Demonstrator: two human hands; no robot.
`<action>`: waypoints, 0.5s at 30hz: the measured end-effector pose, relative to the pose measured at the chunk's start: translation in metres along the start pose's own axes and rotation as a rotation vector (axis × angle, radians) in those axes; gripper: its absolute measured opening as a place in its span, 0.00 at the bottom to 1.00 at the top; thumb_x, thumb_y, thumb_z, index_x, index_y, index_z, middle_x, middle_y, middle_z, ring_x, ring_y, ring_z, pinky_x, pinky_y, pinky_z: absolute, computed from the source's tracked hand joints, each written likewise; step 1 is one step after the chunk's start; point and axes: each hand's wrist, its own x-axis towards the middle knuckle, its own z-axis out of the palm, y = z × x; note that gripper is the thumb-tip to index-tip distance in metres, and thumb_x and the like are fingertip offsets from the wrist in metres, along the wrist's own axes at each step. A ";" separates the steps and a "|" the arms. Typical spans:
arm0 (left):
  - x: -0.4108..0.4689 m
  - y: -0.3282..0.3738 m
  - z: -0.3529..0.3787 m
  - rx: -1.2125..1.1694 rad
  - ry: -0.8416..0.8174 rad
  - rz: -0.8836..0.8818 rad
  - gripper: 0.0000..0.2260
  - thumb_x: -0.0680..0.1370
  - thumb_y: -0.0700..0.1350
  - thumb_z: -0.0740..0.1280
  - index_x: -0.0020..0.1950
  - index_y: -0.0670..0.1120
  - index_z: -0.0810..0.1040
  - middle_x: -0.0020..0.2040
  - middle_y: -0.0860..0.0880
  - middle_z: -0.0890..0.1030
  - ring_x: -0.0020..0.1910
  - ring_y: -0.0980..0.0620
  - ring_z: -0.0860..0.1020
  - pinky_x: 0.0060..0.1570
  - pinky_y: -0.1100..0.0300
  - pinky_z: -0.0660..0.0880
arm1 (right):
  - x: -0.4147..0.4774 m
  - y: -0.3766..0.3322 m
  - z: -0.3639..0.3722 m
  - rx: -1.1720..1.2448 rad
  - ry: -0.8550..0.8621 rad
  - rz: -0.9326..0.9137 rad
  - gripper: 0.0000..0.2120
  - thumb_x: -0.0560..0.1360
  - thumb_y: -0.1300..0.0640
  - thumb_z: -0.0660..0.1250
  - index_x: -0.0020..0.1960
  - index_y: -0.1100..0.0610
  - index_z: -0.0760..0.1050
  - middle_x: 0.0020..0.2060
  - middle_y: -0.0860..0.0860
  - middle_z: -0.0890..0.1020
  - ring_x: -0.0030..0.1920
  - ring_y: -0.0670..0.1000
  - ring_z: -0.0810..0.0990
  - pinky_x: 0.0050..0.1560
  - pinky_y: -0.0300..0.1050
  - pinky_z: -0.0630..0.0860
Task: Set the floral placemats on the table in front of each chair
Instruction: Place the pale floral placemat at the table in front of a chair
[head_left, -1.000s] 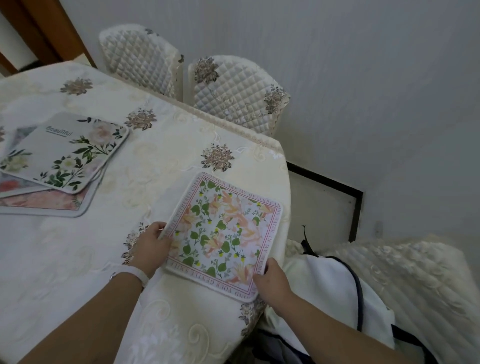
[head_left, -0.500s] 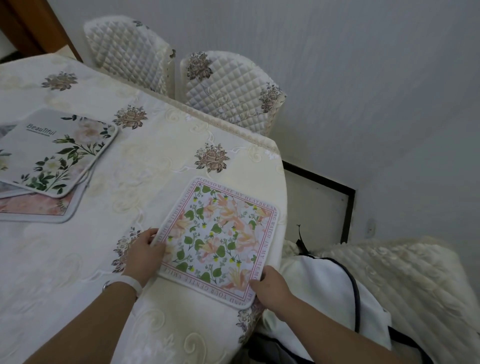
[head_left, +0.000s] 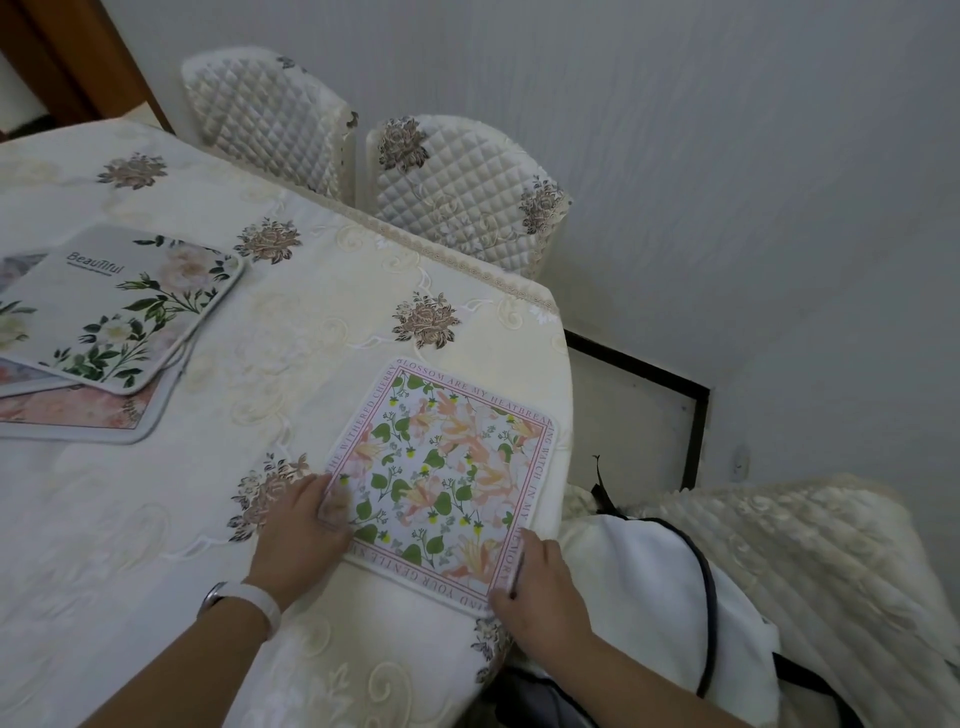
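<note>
A square floral placemat (head_left: 441, 478) with pink flowers, green leaves and a lettered pink border lies flat near the table's right edge. My left hand (head_left: 301, 530) grips its left edge, fingers over the corner. My right hand (head_left: 540, 587) pinches its near right corner. A stack of other floral placemats (head_left: 111, 317) sits on the table at the left, the top one grey-white with the word "Beautiful". The table (head_left: 291, 332) wears a cream embroidered cloth.
Two chairs with quilted cream covers, one (head_left: 270, 114) and another (head_left: 462, 192), stand at the table's far side against the white wall. A third covered chair (head_left: 810, 571) at the right carries a white bag (head_left: 649, 592) with dark trim.
The placemat has settled flat on the cloth near the right edge, turned a little. Both hands stay on its edges. The view has shifted slightly.
</note>
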 end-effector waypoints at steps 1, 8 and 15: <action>-0.002 -0.001 -0.001 -0.004 -0.021 0.000 0.34 0.68 0.49 0.75 0.72 0.43 0.70 0.70 0.41 0.71 0.68 0.40 0.68 0.68 0.45 0.65 | -0.002 0.000 0.002 -0.050 0.005 -0.028 0.34 0.72 0.45 0.66 0.73 0.50 0.57 0.60 0.50 0.67 0.59 0.51 0.70 0.48 0.43 0.74; -0.005 -0.014 -0.008 0.015 -0.115 0.063 0.40 0.66 0.45 0.79 0.75 0.47 0.66 0.76 0.41 0.62 0.75 0.42 0.60 0.72 0.45 0.58 | -0.011 0.000 0.009 -0.250 0.011 -0.136 0.32 0.68 0.39 0.64 0.68 0.50 0.64 0.61 0.51 0.67 0.61 0.54 0.67 0.57 0.48 0.73; -0.001 -0.015 -0.012 0.091 -0.182 0.161 0.40 0.65 0.47 0.78 0.74 0.50 0.66 0.78 0.44 0.60 0.75 0.40 0.58 0.72 0.42 0.58 | -0.014 0.002 0.013 -0.344 0.031 -0.169 0.31 0.68 0.39 0.62 0.68 0.51 0.65 0.60 0.53 0.68 0.59 0.55 0.69 0.54 0.49 0.74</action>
